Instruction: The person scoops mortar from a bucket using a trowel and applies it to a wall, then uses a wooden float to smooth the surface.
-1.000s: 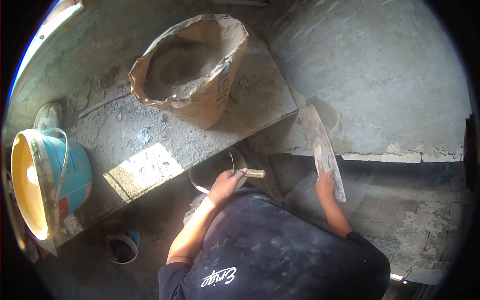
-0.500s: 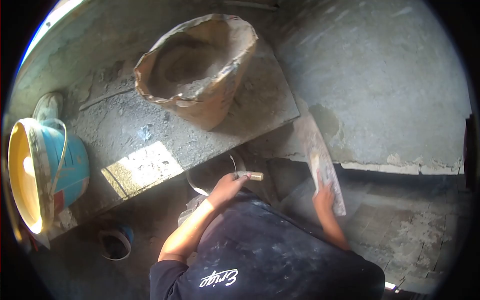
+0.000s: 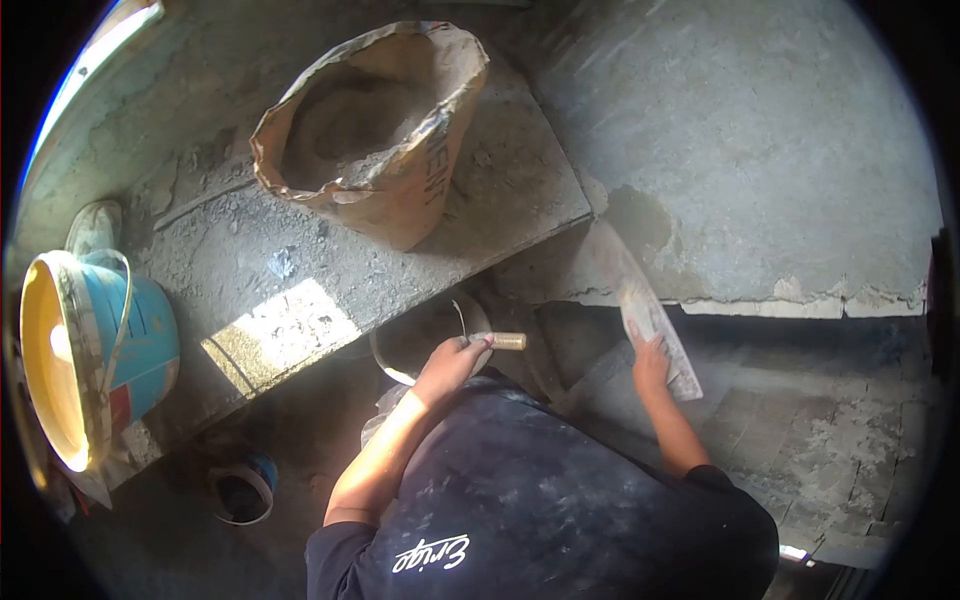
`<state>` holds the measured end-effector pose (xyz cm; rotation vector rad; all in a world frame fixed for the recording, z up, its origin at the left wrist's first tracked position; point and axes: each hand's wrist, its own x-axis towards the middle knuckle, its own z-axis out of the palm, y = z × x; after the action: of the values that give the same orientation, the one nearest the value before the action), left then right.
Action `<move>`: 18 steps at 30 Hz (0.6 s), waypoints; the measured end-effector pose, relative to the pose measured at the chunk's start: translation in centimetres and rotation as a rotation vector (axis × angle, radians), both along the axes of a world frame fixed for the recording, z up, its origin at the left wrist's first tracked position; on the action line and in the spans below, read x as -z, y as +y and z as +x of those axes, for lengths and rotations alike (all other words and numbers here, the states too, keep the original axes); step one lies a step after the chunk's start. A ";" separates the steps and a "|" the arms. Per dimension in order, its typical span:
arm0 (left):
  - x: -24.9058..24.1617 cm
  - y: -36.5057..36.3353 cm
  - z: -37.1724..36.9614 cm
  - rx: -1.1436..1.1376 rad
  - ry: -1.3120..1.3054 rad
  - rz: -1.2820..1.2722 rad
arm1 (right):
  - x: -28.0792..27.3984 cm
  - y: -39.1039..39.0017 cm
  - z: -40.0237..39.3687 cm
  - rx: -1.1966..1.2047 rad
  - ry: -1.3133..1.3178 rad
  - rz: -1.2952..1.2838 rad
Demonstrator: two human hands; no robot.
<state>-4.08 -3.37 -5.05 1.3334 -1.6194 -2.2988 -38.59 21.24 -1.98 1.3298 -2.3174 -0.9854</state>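
Note:
My left hand [image 3: 450, 368] is closed around a tool with a short wooden handle [image 3: 509, 341]; a thin curved metal piece shows just above the fingers. Below this tool is the pale rim of a round bucket [image 3: 392, 374], partly hidden by my arm and shirt. On the other side, my right hand [image 3: 650, 362] grips a long, flat, dusty board [image 3: 634, 290] near its lower end. The board slants from the slab's corner down to the right, along the wall's broken lower edge.
An open paper cement sack [image 3: 405, 200] with grey powder stands on the rubble-strewn slab [image 3: 520, 220]. At the left a blue bucket [image 3: 145, 325] with a yellow inside lies tilted. A small pail [image 3: 243, 490] sits below the slab. A grey wall [image 3: 780, 150] rises at the right.
My right hand and the lower end of the board have moved up a little. My left hand still holds the wooden-handled tool, slightly higher. The view has shifted slightly.

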 end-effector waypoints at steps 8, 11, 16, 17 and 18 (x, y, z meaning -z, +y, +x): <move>-0.6 0.0 0.7 0.112 -0.035 -0.014 | -0.3 0.6 3.6 0.142 -0.342 -0.013; -0.1 0.5 0.3 0.110 0.004 -0.026 | -2.6 -0.6 3.7 0.148 -0.280 -0.162; -0.5 0.2 -0.2 0.148 -0.032 -0.061 | -1.5 -0.6 0.4 0.143 -0.098 -0.168; -0.8 0.1 -0.1 0.153 -0.030 -0.027 | -0.9 -0.4 0.0 0.097 -0.070 -0.119; -1.0 0.0 0.1 0.147 -0.031 0.007 | -0.3 -0.3 -0.2 0.090 -0.072 -0.120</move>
<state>-3.94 -3.39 -4.04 1.2981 -1.7781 -2.3768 -38.78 20.89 -1.70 1.2435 -2.4674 -0.8213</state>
